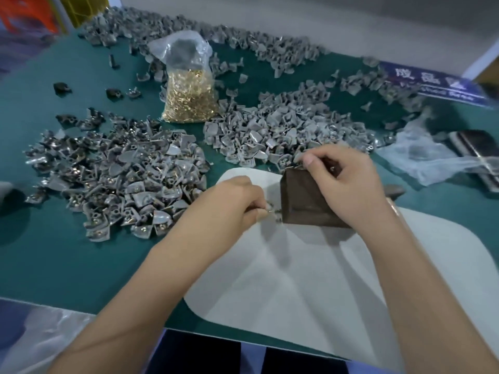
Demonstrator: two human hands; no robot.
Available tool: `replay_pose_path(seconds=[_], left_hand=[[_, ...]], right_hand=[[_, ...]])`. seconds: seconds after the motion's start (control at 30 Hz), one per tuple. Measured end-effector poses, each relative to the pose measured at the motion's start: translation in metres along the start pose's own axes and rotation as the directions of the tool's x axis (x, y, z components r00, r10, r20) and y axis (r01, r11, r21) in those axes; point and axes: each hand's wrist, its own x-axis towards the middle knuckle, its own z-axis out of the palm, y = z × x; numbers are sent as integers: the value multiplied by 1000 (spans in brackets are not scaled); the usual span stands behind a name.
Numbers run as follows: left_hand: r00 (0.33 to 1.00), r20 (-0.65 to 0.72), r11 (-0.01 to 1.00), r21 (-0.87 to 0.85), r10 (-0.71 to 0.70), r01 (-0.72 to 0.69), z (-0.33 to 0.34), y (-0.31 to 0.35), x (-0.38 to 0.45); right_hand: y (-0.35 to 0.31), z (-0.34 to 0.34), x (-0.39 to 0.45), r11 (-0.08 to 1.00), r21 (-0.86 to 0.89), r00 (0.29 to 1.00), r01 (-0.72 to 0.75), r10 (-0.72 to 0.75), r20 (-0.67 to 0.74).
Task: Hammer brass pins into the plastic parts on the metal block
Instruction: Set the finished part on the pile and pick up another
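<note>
Brown metal block [305, 198] on white mat [310, 279]. Right hand [343, 179] curled over block top, pinching grey plastic part [298, 157]. Left hand [232, 201] beside block, fingers pinching small brass pin [271, 211].

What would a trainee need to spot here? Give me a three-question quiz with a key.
1. True or false: the bag of brass pins stands behind the metal block, further from the person.
2. Which hand rests on top of the block? A) left hand B) right hand
3. Fill in: the block sits on a ___ mat.

Key: 1 true; 2 B; 3 white. The left hand's fingers pinch something small beside the block, too blurred to name.
</note>
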Motion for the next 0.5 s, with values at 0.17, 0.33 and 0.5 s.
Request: replay_pose_path(seconds=[0.17, 0.33, 0.5], left_hand=[[997, 82, 912, 407, 11, -44, -2, 12, 3], [984, -180, 993, -117, -11, -10, -12, 38, 42], [991, 38, 759, -639, -132, 125, -2, 57, 84]], right_hand=[[7, -7, -1, 969, 240, 996, -65, 78, -47], [8, -11, 2, 929, 370, 987, -10, 68, -144], [8, -18, -1, 886, 460, 980, 55, 40, -193]])
